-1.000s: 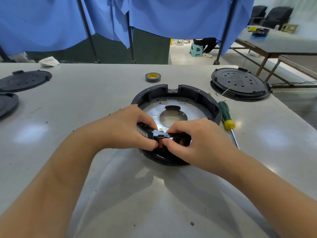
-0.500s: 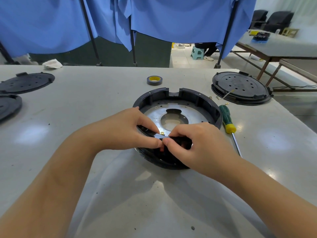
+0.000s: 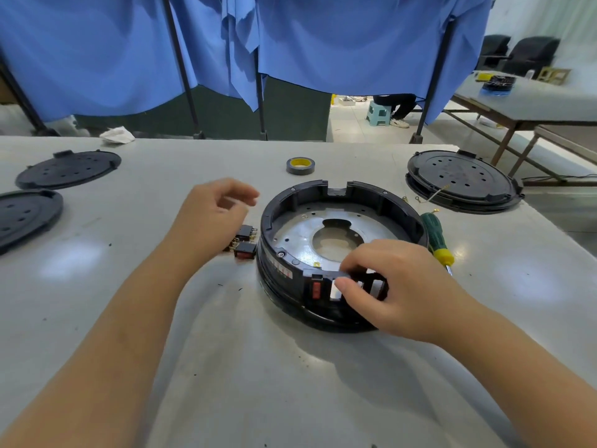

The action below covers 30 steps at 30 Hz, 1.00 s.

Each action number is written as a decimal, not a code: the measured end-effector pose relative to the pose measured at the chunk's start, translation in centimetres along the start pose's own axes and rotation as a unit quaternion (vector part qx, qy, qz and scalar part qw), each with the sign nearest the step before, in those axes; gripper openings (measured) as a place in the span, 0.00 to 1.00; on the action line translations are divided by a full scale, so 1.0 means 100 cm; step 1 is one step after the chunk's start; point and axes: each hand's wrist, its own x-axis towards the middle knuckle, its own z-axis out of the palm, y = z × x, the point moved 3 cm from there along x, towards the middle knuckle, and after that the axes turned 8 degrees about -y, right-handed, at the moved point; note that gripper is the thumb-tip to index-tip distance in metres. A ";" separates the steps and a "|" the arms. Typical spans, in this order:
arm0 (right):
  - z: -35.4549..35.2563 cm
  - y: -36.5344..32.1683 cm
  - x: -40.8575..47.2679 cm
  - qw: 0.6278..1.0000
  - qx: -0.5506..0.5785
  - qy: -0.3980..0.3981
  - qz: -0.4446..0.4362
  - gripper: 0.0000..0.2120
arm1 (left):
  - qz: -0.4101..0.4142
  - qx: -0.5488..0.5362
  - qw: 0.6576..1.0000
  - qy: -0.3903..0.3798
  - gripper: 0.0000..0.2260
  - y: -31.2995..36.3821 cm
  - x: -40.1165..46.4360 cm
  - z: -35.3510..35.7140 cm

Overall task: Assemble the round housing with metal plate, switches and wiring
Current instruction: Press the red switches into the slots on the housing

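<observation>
Your right hand (image 3: pixel 397 286) grips the near wall of the round black plastic housing (image 3: pixel 339 253) on the grey desk (image 3: pixel 258 383), where one red rocker switch (image 3: pixel 316 288) sits beside open slots; your fingers hide the rest. Two loose black switches (image 3: pixel 244 242) lie just left, under your left hand (image 3: pixel 213 215), which hangs empty, loosely curled, and nearer them.

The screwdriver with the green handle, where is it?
In the head view, the screwdriver lies on the table just right of the round housing, behind the right hand and near the stacked black lids.
</observation>
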 end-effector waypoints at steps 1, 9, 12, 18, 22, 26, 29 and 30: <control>0.001 0.002 0.000 1.000 -0.002 -0.008 0.001 0.14 | -0.026 0.042 0.999 -0.007 0.15 -0.010 0.002 0.002; 0.007 0.001 0.000 0.999 -0.039 0.022 -0.030 0.16 | -0.087 0.204 0.963 -0.152 0.15 -0.046 0.004 0.017; 0.008 0.002 0.000 0.998 -0.039 0.037 -0.040 0.16 | -0.086 0.219 0.955 -0.181 0.12 -0.046 0.004 0.018; 0.010 0.004 0.000 0.997 -0.036 0.050 -0.042 0.16 | -0.087 0.233 0.941 -0.229 0.13 -0.046 0.001 0.014; 0.010 0.003 -0.001 0.997 -0.037 0.058 -0.044 0.15 | -0.098 0.203 0.945 -0.237 0.08 -0.042 0.000 0.013; 0.011 0.003 0.001 0.996 -0.040 0.065 -0.049 0.15 | -0.105 0.211 0.942 -0.238 0.08 -0.039 -0.001 0.012; 0.012 0.004 0.001 0.995 -0.048 0.070 -0.052 0.14 | -0.110 0.226 0.940 -0.228 0.08 -0.031 -0.004 0.007; 0.013 0.004 0.002 0.995 -0.050 0.071 -0.052 0.15 | -0.105 0.227 0.944 -0.217 0.08 -0.026 -0.005 0.003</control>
